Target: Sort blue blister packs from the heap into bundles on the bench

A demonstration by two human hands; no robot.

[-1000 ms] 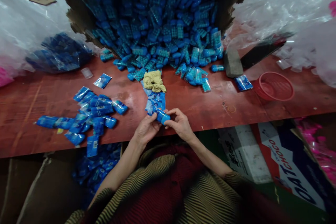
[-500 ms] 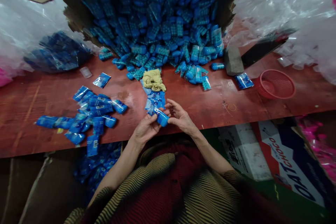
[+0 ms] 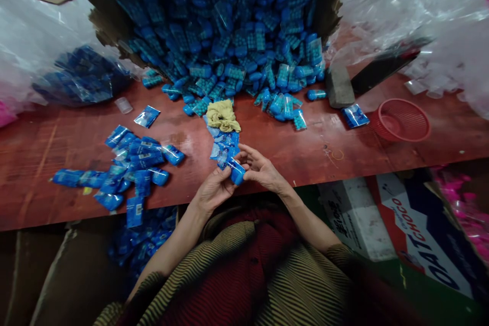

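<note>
Between my two hands, at the table's front edge, is a small blue-capped bottle with a blue printed wrapper (image 3: 237, 169). My left hand (image 3: 216, 187) is closed on its left side, thumb on top. My right hand (image 3: 263, 172) grips the other side, thumb at the cap end and fingertips along the far side. Flat blue printed sleeves (image 3: 226, 143) lie in a stack just beyond the bottle, partly under a crumpled yellow cloth (image 3: 222, 115). To the left lies a pile of blue wrapped bottles (image 3: 143, 155).
A torn carton spills blue-capped clear bottles (image 3: 237, 74) of turquoise pellets at the back. A grey block (image 3: 340, 87) and a red plastic basket (image 3: 402, 120) stand to the right. A bag of blue packets (image 3: 82, 76) lies back left. More blue pieces (image 3: 145, 239) sit below the table edge.
The bottle between my hands has turned slightly more upright, its cap end still toward me. My hands have barely moved, and the view has shifted a little.
</note>
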